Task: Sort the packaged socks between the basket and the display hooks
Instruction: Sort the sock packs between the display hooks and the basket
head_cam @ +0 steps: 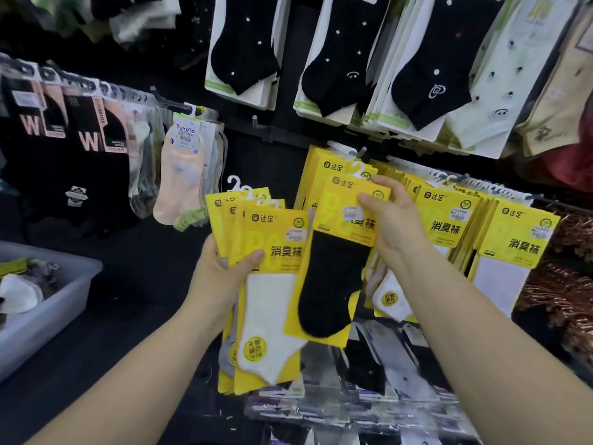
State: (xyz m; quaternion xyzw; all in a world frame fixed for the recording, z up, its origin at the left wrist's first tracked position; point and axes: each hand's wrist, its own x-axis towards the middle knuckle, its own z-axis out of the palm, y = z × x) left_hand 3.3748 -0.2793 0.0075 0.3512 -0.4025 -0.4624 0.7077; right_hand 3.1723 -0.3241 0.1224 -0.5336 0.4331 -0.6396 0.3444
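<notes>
My left hand (224,268) grips a fanned stack of yellow sock packs (266,303), the front one holding a white sock. My right hand (396,223) pinches the top of a single yellow pack with a black sock (333,277), held in front of a display hook (361,154) that carries more yellow packs (316,168). Further yellow packs with white socks (510,239) hang on hooks to the right. A grey plastic basket (73,284) with loose socks inside sits at the lower left.
Black and white sock packs (337,59) hang on the wall above. Black packs marked W (86,136) and pale socks (179,175) hang on the left rail. Clear-wrapped packs (369,380) lie below. Copper-coloured items (568,284) sit at the right.
</notes>
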